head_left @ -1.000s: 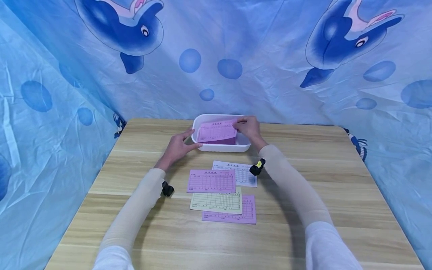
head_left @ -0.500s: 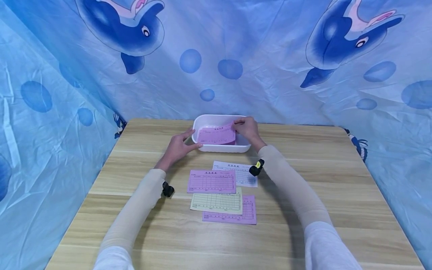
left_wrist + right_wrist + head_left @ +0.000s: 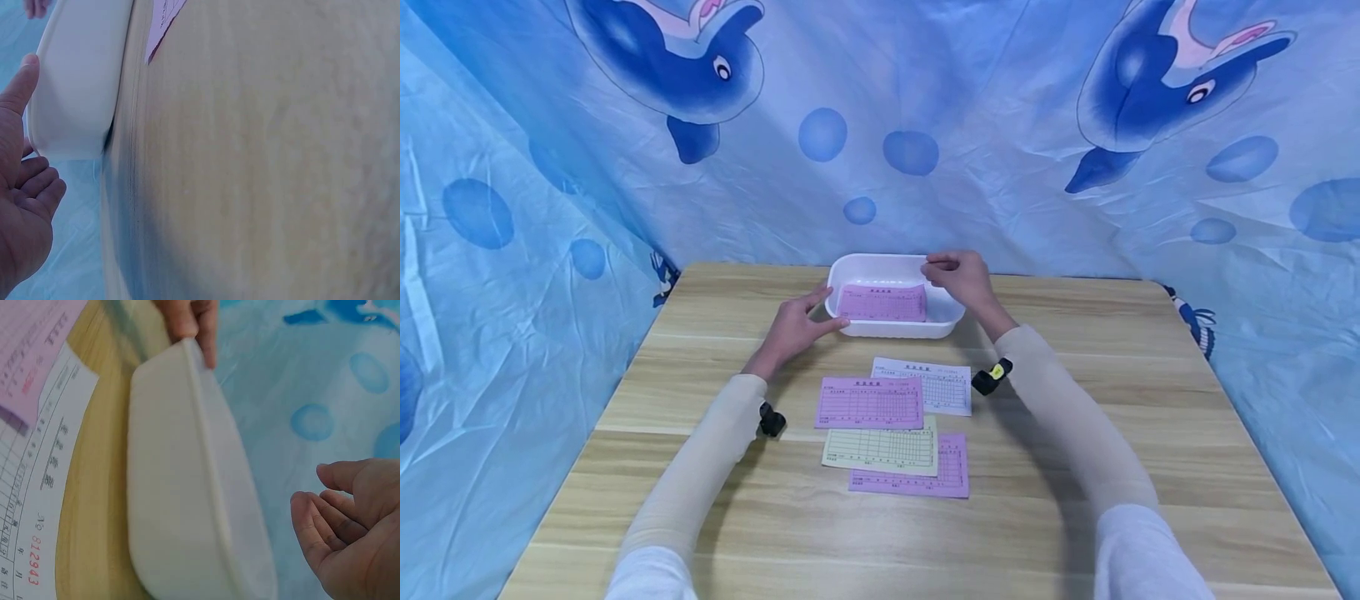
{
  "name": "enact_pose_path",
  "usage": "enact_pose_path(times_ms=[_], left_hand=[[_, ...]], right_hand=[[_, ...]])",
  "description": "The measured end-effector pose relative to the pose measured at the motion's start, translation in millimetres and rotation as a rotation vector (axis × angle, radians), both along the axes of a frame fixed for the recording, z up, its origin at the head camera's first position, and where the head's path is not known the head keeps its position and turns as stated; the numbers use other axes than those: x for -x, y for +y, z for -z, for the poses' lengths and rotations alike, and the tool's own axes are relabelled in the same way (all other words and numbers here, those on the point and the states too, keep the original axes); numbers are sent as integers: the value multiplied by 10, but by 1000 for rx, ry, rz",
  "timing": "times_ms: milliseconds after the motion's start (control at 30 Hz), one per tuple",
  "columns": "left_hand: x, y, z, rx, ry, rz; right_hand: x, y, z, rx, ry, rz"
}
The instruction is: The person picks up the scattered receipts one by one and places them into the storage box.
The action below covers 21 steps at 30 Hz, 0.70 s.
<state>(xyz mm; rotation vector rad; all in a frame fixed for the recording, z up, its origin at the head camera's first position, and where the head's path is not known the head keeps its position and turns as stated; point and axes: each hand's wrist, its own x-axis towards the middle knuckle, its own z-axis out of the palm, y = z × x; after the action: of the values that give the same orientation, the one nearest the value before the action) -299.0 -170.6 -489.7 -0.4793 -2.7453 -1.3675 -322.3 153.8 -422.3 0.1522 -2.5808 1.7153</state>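
Left hand (image 3: 793, 327) pinches the left end of the white plastic tub (image 3: 897, 331); a firm hold lets the empty right hand (image 3: 964, 279), fingers loosely bent, clear the pink printed form (image 3: 882, 304) inside without nudging it.

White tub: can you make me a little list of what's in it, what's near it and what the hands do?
Container: white tub, on the table
Inside: printed pink slip
Left hand: holds tub's left end
Right hand: near tub's right end, holding nothing
In front: upper pink slip, white slip, pale green slip, lower pink slip, overlapping
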Motion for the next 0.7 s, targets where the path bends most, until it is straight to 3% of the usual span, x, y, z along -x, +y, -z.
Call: enact_pose_path(times_ms=[333,533,700], left_hand=[[-16,-2,-25,-25,-14,0],[-10,0,-39,-11,1,8],[-5,1,-35,-5,7,4]], right_hand=[[-452,91,-118,-36,95,-107],[-695,74,-30,-57,144,-132],[-918,43,107,-66,105,-139]])
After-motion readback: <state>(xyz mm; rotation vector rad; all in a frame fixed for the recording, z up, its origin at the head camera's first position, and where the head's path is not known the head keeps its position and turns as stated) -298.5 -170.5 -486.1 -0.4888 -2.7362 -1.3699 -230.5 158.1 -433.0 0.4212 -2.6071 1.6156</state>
